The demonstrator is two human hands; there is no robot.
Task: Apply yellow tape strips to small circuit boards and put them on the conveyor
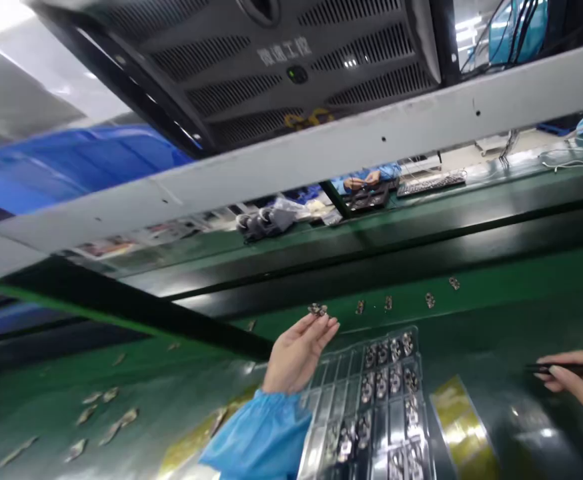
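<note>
The green conveyor belt (496,293) ran from nine o'clock to three o'clock beneath a grey overhead beam (321,150) and a vented housing (281,60). A clear compartment tray (371,407), long axis twelve to six, lay between the hands, nearer the left. A row of small metal parts (406,300) sat on the belt at one o'clock of the left hand. The left hand (299,353), in a blue sleeve (261,440), pinched a small metal component (317,309) at its fingertips, raised just beyond the tray's twelve o'clock end. The right hand (579,387), at three o'clock, gripped black tweezers (566,368). A co-worker's hands (364,180) worked well beyond.
</note>
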